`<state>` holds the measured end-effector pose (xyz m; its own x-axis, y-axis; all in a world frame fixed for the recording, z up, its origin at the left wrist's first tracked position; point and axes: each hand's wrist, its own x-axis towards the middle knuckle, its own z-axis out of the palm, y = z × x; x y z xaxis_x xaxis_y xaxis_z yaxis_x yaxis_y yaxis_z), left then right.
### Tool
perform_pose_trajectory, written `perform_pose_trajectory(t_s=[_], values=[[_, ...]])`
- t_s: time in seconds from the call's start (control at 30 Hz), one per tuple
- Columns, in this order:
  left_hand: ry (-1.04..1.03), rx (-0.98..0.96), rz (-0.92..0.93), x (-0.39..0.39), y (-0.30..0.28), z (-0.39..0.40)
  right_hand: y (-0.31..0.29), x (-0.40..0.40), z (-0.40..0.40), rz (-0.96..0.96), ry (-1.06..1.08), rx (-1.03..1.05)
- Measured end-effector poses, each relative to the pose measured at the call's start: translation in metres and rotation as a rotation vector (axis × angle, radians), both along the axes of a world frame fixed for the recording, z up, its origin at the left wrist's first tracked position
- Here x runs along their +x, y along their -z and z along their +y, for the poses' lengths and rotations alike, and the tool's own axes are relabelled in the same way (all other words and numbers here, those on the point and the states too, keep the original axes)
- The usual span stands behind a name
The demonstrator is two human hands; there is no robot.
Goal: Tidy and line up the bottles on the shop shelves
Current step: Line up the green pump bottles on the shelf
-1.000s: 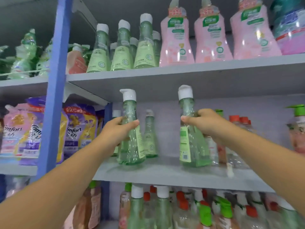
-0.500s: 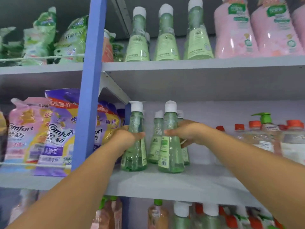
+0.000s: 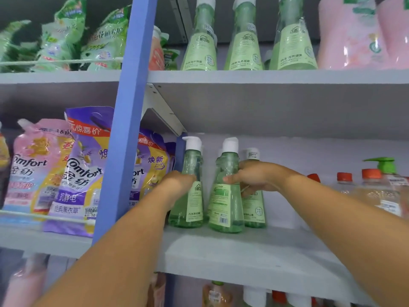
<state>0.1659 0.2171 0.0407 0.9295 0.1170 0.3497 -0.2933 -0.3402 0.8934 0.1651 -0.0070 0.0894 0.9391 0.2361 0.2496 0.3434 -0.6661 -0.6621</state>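
A: Handling of the green bottles?
B: Clear stiff plastic, liquid nearly full, so some weight. Smooth, probably slick. Wide base, narrow shoulder, white pump cap; take them at the neck or upper body, not the cap.
A: Where are they?
B: Middle shelf (image 3: 243, 247), far left end by the blue post (image 3: 130, 120), upright.
A: Left hand?
B: Left hand (image 3: 174, 185) curls round the left green bottle (image 3: 188, 204) at mid-height, gripping it.
A: Right?
B: Right hand (image 3: 254, 176) wraps the front green bottle (image 3: 224, 207) at its shoulder, thumb across the front. Third bottle (image 3: 253, 207) just behind it; touching the fingers or not, can't tell.
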Motion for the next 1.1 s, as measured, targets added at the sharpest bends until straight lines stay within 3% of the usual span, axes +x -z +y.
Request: perform_pose_trajectory(t_s=[0.13,0.27,0.5,0.67,0.87,1.0,1.1], values=[[-0.084,0.13,-0.033,0.004,0.0,0.0,0.028,0.007,0.0,-0.094,-0.068,0.211],[-0.166,0.192,-0.019,-0.002,-0.009,0.003,0.025,0.01,0.013,-0.258,-0.012,0.28],[-0.075,-0.003,0.024,-0.001,-0.004,-0.002,0.021,0.009,0.014,-0.096,-0.222,0.385],[-0.121,0.115,-0.032,-0.005,0.0,-0.001,0.025,0.007,0.028,-0.228,-0.153,0.355],[-0.056,0.0,-0.037,-0.001,0.003,-0.001,0.022,0.0,0.005,-0.131,-0.236,0.442],[-0.011,0.005,-0.031,0.0,0.005,-0.005,0.032,0.001,0.015,-0.232,-0.068,0.315],[-0.012,0.008,-0.031,0.001,0.003,-0.004,0.03,0.0,0.015,-0.242,-0.065,0.319]])
